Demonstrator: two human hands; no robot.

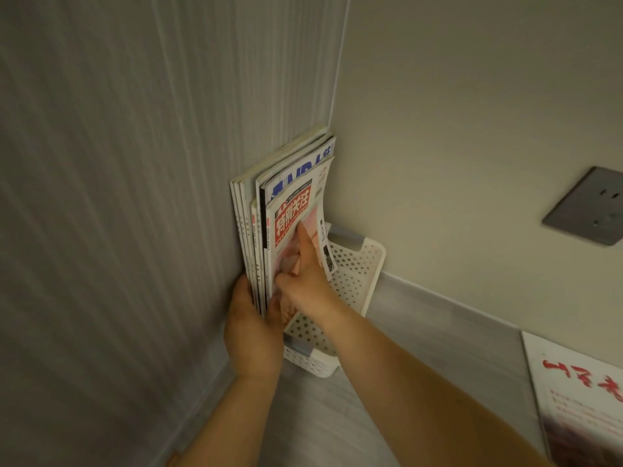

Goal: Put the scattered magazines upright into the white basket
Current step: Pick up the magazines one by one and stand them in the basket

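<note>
Several magazines [269, 203] stand upright in a stack in the left part of the white perforated basket [357, 274], which sits on the floor in the room's corner. The front magazine [296, 210] has a red title block on its cover. My left hand [253, 335] grips the near lower edge of the stack, thumb at the front. My right hand [303, 274] presses flat against the front magazine's cover, fingers pointing up. One more magazine [580, 396] with red lettering lies flat on the floor at the right edge.
A striped grey wall [118, 197] runs along the left, touching the stack. A plain beige wall [455, 129] stands behind the basket, with a grey wall socket [590, 207] at the right. The floor [330, 426] is pale grey.
</note>
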